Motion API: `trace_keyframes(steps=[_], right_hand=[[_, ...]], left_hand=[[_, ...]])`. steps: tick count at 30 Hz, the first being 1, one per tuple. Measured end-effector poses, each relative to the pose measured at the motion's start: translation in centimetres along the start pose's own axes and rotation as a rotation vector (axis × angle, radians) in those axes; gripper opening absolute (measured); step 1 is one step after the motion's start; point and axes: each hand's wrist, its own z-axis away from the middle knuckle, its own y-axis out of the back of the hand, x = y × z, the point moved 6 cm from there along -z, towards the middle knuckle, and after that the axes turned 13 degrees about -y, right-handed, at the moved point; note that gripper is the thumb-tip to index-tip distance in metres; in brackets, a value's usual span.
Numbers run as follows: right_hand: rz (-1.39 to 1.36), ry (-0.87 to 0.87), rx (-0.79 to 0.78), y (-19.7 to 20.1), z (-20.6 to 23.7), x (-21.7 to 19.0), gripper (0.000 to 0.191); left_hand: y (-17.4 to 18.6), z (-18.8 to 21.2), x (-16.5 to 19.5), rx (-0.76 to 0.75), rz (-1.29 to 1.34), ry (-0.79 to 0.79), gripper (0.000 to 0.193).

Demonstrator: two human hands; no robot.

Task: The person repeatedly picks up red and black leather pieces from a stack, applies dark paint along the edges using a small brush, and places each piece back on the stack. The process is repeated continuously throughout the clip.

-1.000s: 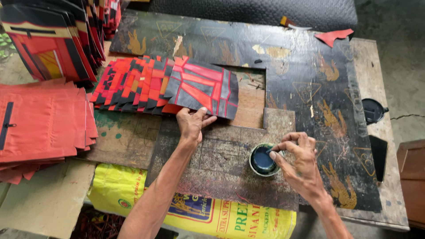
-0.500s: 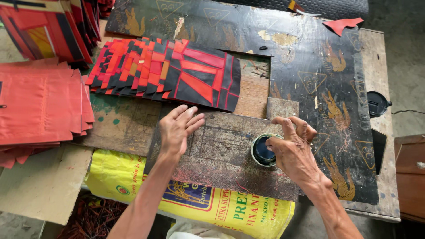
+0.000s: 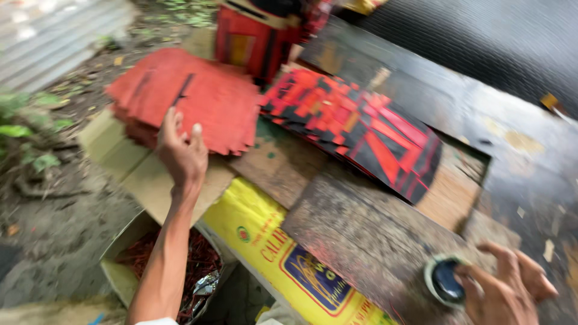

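My left hand [image 3: 182,153] reaches out to the left, fingers apart, at the near edge of a stack of plain red paper sheets [image 3: 198,96]; whether it touches them is blurred. At the lower right, my right hand [image 3: 512,289] rests its fingers on a small round pot [image 3: 444,280] with dark contents, which stands on a worn wooden board [image 3: 367,235]. A fanned row of red-and-black printed sheets [image 3: 361,126] lies between the two hands.
The red stack sits on flat cardboard [image 3: 141,177]. A yellow printed sack [image 3: 271,247] hangs below the board's front edge. More red-and-black pieces stand upright at the back [image 3: 259,36]. A dark stained tabletop [image 3: 506,114] stretches right. Bare ground and leaves lie left.
My left hand left the board's middle and swung far left to the red paper stack. The view turned left with it. My right hand stayed at the round pot.
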Motion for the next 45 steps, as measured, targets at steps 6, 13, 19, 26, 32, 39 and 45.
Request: trace_keyframes(steps=[6, 13, 19, 26, 32, 39, 45], right_hand=[[0.305, 0.096, -0.402, -7.3, -3.0, 7.0, 0.017], [0.391, 0.130, -0.270, -6.5, -2.0, 6.1, 0.017], [0.240, -0.034, -0.120, -2.1, -0.1, 2.6, 0.011], [-0.027, -0.064, -0.152, 0.9, 0.4, -0.4, 0.010], [-0.042, -0.062, -0.178, 2.3, 0.4, -1.3, 0.013], [-0.108, -0.052, -0.201, 2.6, -0.1, -1.8, 0.017], [-0.125, -0.043, -0.170, 3.2, 0.1, -2.1, 0.016]], left_hand=[[1.2, -4.8, -3.4, -0.095, -0.537, -0.153, 0.096], [1.6, -6.9, -3.5, -0.188, -0.579, -0.106, 0.091], [2.8, -8.0, 5.7, 0.033, -0.082, -0.333, 0.049], [-2.4, 4.5, 21.1, -0.066, 0.492, -0.775, 0.011], [-7.0, 12.9, 22.4, -0.706, 0.121, -0.707, 0.058], [-6.2, 15.5, 13.2, -0.382, 0.427, 0.227, 0.093], [-10.1, 17.2, 8.1, -0.325, 0.902, 0.919, 0.084]])
